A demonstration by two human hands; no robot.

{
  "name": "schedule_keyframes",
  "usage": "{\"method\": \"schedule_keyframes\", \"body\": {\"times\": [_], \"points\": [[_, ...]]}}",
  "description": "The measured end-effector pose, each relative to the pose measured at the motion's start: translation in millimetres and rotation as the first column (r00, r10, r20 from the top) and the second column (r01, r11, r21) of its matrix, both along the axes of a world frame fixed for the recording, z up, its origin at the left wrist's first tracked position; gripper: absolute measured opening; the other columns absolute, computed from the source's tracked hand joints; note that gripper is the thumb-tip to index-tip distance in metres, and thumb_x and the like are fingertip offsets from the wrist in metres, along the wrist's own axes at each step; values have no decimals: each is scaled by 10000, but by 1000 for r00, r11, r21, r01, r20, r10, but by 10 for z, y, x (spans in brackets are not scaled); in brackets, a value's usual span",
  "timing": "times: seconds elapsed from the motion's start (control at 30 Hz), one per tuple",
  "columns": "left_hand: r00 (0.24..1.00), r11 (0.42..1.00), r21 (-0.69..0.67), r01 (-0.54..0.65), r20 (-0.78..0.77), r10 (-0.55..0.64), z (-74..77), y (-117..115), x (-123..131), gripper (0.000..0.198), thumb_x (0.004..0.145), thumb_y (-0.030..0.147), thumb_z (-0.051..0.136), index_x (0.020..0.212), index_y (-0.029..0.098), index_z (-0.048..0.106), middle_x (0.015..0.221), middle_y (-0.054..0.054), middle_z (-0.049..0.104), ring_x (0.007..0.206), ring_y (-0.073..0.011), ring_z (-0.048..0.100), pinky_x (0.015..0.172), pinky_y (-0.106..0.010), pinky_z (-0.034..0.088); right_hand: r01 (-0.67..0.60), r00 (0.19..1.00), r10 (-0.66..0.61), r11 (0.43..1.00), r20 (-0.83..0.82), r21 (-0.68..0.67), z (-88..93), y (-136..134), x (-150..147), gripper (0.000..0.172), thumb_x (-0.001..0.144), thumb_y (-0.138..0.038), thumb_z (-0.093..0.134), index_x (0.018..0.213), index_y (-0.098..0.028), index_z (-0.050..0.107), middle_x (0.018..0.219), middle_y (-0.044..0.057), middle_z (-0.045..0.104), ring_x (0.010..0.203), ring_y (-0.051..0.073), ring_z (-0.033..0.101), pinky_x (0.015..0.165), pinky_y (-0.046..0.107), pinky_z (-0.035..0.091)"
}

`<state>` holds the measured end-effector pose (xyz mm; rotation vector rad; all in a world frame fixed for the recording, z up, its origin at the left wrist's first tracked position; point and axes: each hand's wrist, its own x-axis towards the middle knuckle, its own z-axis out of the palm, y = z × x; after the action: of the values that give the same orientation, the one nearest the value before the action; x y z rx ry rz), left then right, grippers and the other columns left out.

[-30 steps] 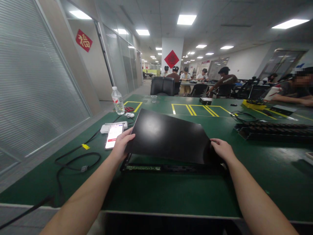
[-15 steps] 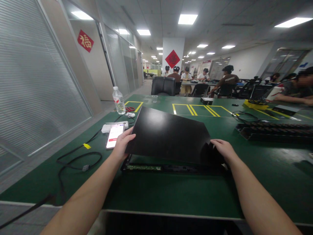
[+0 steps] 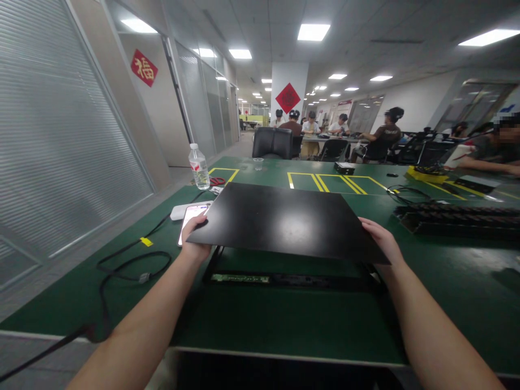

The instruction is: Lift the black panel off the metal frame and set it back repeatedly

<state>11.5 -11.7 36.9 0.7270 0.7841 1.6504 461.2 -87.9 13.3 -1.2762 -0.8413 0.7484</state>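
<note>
A flat, glossy black panel (image 3: pixel 284 222) is held by its two side edges above the table. My left hand (image 3: pixel 195 235) grips its left edge, thumb on top and fingers underneath. At the right edge is my right hand (image 3: pixel 382 238), closed on the panel with its thumb partly hidden. Below the panel a black frame (image 3: pixel 300 280) lies on the green table, with a strip of green circuit board (image 3: pixel 239 278) along its near side. The panel covers the rest of the frame.
Left of the panel are a lit phone (image 3: pixel 187 219), a white box (image 3: pixel 177 211), a water bottle (image 3: pixel 199 167), red scissors (image 3: pixel 217 181) and a looped black cable (image 3: pixel 134 259). Black racks (image 3: pixel 459 216) stand at the right. People sit at tables farther back.
The panel has levelled out: its near right corner, bent down before, is now raised, and a wider gap shows over the frame. Both hands still hold it.
</note>
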Motion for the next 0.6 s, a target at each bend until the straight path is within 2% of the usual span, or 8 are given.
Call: {"method": "schedule_keyframes", "body": {"times": [0.1,0.23,0.33,0.43,0.53,0.6], "points": [[999,1000,12,-14,-36,14,-3,-9,40,274,596,247,674,833,156,780,816,-28,779,817,-250,718,714,-307,553,-96,995,96,995,3,11,69,-48,-83,480,755,-438,624,1163,-208,725,1086,98,766,1032,309,710,903,424,554],[995,999,27,46,-86,-44,-11,-26,90,306,580,245,684,853,146,781,829,-37,777,841,-252,718,726,-302,546,-194,981,194,981,23,-31,127,-97,-135,580,854,-495,479,1336,-214,638,1153,111,746,1056,309,701,900,444,547],[999,999,33,27,-36,-26,-21,-20,98,238,582,226,688,791,158,780,808,-26,777,827,-230,716,733,-282,549,-204,979,205,969,-1,-138,137,-118,-135,603,863,-548,427,1254,-167,681,1067,147,756,1026,330,705,893,463,545],[1000,999,40,18,-8,-18,-15,-14,95,190,600,220,681,760,181,776,804,-19,783,863,-250,726,767,-304,566,-221,974,225,944,-11,-244,144,-133,-152,625,845,-593,409,1140,-143,727,980,170,756,987,348,709,876,478,551],[998,999,38,28,-53,-26,-1,-24,99,173,617,250,693,760,190,771,813,-27,789,927,-292,730,809,-344,575,-229,973,222,935,-57,-270,175,-148,-162,565,817,-546,455,1087,-140,742,942,177,754,970,354,712,879,481,547],[992,998,30,62,-108,-58,-9,-38,111,210,614,282,721,791,185,780,840,-41,796,962,-306,728,841,-353,567,-201,976,173,947,-132,-251,205,-161,-124,489,806,-467,476,1043,-135,746,929,187,753,973,359,714,886,480,540]]}}
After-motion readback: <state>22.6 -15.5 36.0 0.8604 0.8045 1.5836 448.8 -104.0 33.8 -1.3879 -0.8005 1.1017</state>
